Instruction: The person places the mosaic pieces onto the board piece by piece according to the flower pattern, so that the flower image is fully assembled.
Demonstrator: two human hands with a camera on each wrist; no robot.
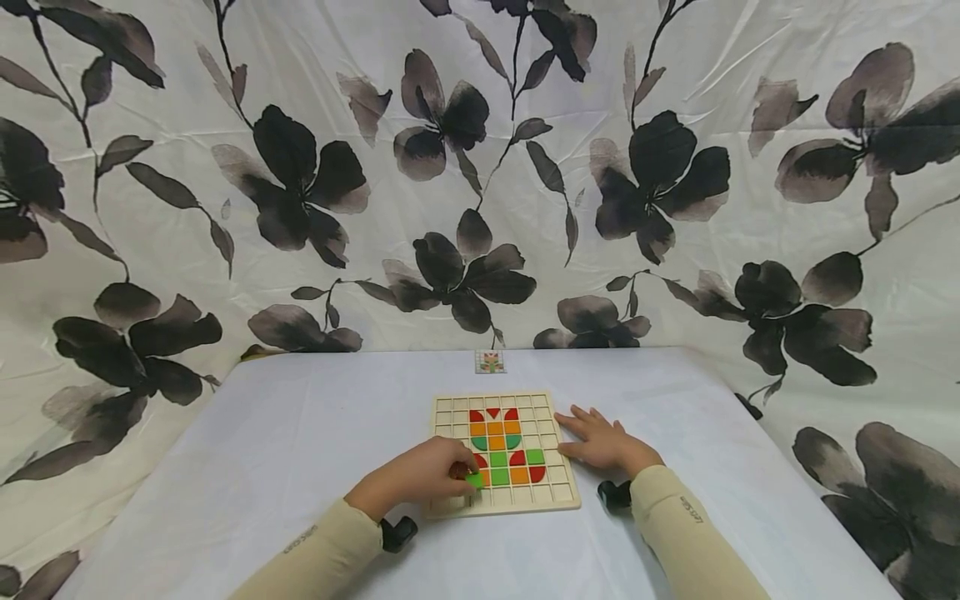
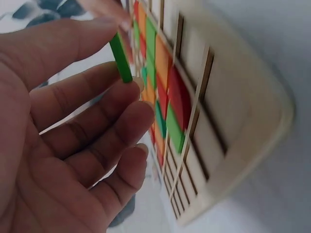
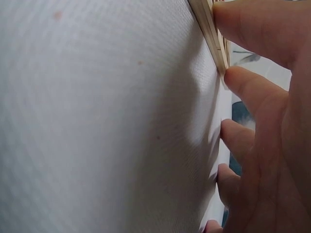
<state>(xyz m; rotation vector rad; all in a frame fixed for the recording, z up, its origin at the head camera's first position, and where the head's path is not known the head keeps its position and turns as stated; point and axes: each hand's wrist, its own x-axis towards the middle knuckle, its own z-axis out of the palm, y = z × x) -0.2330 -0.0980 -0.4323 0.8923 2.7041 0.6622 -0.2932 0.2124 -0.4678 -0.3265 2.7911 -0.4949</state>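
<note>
A wooden grid board (image 1: 567,492) lies on the table with red, orange and green tiles set into its middle squares, several of them with rounded sides. Over its lower left part, my left hand (image 1: 420,471) pinches a flat green tile (image 1: 474,480) between thumb and fingertips. In the left wrist view that green tile (image 2: 120,58) is seen edge-on, above the board's face. My right hand (image 1: 603,442) is spread flat at the board's right side. Thumb and forefinger touch the board's edge (image 3: 210,29) in the right wrist view, the other fingers resting on the cloth.
A small card (image 1: 491,362) with a coloured pattern on a grid lies behind the board at the far table edge. White cloth covers the table (image 1: 315,433). Behind it hangs a curtain (image 1: 555,242) with dark flowers. Both wrists carry small black devices (image 1: 399,533).
</note>
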